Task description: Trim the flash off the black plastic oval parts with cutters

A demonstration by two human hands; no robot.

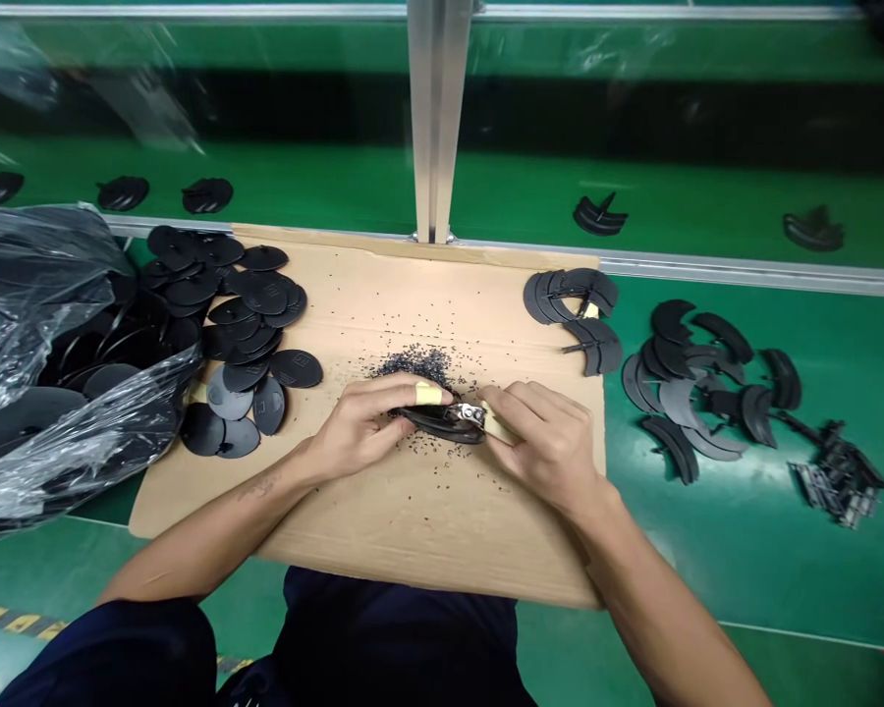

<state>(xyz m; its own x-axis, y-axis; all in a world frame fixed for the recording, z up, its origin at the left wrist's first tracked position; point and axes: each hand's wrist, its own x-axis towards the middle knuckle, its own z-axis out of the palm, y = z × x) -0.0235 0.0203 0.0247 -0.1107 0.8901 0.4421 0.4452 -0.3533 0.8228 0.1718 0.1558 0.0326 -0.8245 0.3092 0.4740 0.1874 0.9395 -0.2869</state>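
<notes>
Left hand [358,424] closed, fingers curled over a curved black plastic piece [442,424], with beige tape [428,394] wrapped round the index finger. Right hand [543,442] also closed, and came in from the other side, gripping what looked like a small metal clipper [469,414] against the piece's end. The exact finger hold on the tool was hard to tell, as a pale beige strip [498,424] covered part of that spot. Both hands were close together, low over a flattened cardboard sheet [383,525].

Right under and just past the fingers sat a small heap of black granules [416,365], with more scattered across the cardboard. To the left, black oval plastic discs [261,295] lay overlapping at the sheet's edge, and beside them was a clear plastic bag [48,378] with more black pieces inside. To the right, a few black curved pieces [571,299] sat on the cardboard's far corner, with a looser spread of curved pieces [696,383] on the green bench [737,560] — past those, a dark jumbled pile of parts [840,478]. Further out, a few black pieces [599,214] lay on a green belt [324,162], behind a metal rail [751,265] and an upright metal post [434,98]. Dark trousers [390,628] showed at the bottom.
</notes>
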